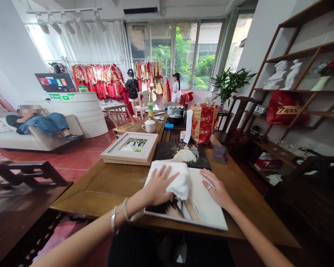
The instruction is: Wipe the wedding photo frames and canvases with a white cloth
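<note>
A folded white towel (171,177) covers the upper left part of a photo print panel (208,207) lying on the wooden table. On top of the towel my left hand (160,187) presses with its fingers spread. My right hand (215,188) rests flat on the panel's right side, fingers extended and a ring on one of them. Part of a pictured figure shows on the panel below the towel; the rest is covered. Just behind lies a dark photo panel (167,150) with a pale dress in it. To the left are stacked light wood picture frames (114,152).
On the wooden table (100,189) stand a white lidded cup (149,126), a green bottle (150,109) and a red paper bag (204,124). Shelves (297,89) line the right wall. A person lies on a sofa (48,137) at left; two people stand near red garments (98,79).
</note>
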